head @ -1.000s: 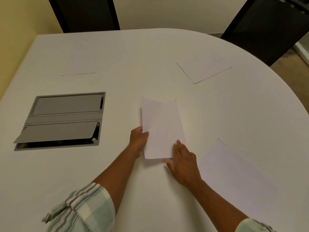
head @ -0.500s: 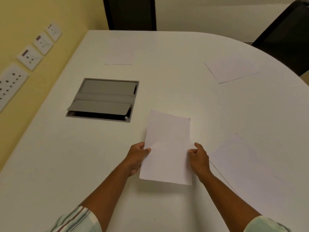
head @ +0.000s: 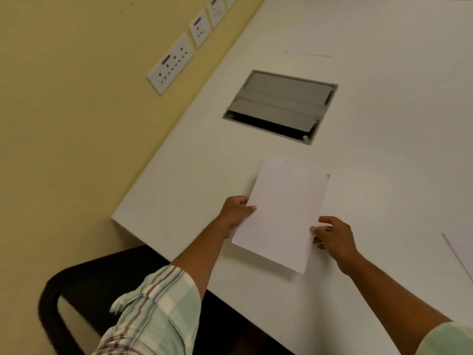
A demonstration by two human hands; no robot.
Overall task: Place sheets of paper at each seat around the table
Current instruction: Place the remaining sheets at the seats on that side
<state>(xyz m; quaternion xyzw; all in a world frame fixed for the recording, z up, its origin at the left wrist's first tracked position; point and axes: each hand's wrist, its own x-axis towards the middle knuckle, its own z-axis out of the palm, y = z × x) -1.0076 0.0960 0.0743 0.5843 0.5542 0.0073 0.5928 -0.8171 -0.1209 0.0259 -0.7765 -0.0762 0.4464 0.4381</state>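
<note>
Since the frame half a second back, both hands have carried the sheet of paper [head: 281, 213] leftward along the table [head: 384, 124], and the view has swung with them; a black chair [head: 84, 285] now shows under the near left edge, the row of wall sockets [head: 171, 64] sits higher and closer, and the two dark chairs at the far side have dropped out of sight. Left hand [head: 236, 212] pinches the sheet's left edge, thumb on top and fingers curled beneath; right hand [head: 332, 237] grips the lower right edge the same way, thumb pressed on the paper; the sheet hangs a little above the tabletop, its near corner casting a shadow, its far end pointing toward the grey cable hatch [head: 280, 106] set into the table; whether the far edge touches the surface I cannot tell. One sheet already lies at the far end beyond the hatch [head: 311, 34], and the corner of another [head: 462, 249] shows at the right edge, so the step in hand looks like carrying this sheet to the seat with the black chair; the next move calls for lowering it flat in front of that chair, squared to the near edge, then freeing both grips without dragging it.
</note>
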